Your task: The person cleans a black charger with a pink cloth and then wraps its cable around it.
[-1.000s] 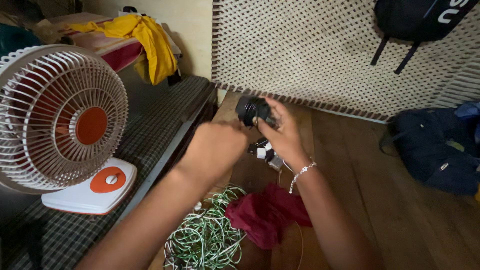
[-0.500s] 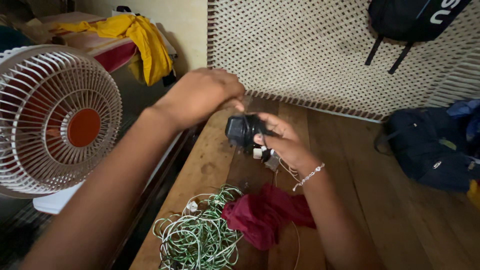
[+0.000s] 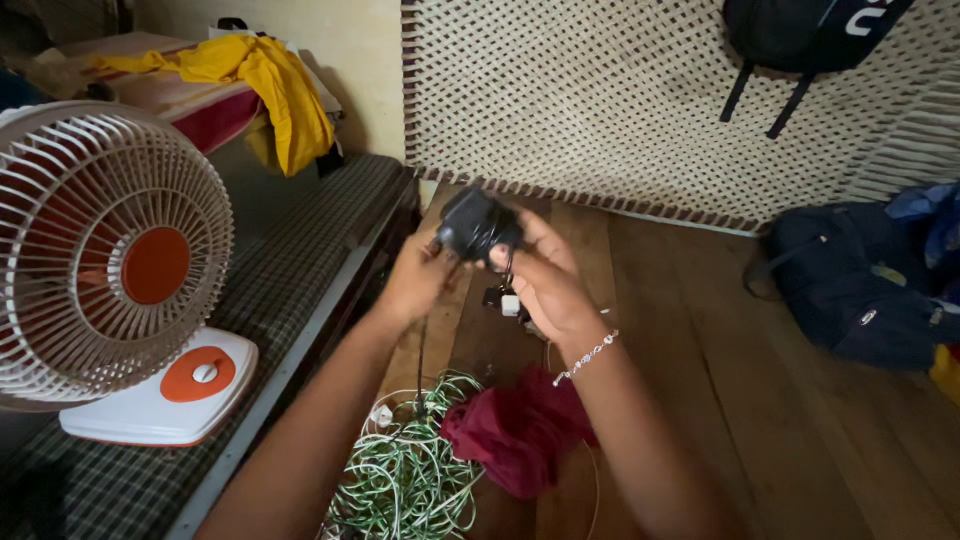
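- We held a small black round device (image 3: 476,224) up between both hands, above the wooden floor (image 3: 700,340) and in front of the woven lattice panel (image 3: 620,100).
- Our left hand (image 3: 418,278) was curled around the device's lower left side, its fingers closed on it from below.
- Our right hand (image 3: 545,280) gripped the device from the right, thumb pressed near its front; a thin beaded bracelet (image 3: 588,355) sat on that wrist.
- A small white-and-black plug piece (image 3: 508,303) hung just under the device, against our right palm.
- A dark thin cord (image 3: 421,350) ran down from the device toward a tangle of green and white wire (image 3: 405,480) on the floor below our forearms.
- A crumpled maroon cloth (image 3: 520,430) lay touching the right edge of that tangle.
- To the left stood a white table fan (image 3: 100,250) with an orange hub, on a checked mattress (image 3: 290,270).
- A yellow garment (image 3: 265,85) was draped over the far bed; a dark blue bag (image 3: 860,290) lay on the floor to the right, and a black backpack (image 3: 800,35) hung against the panel.
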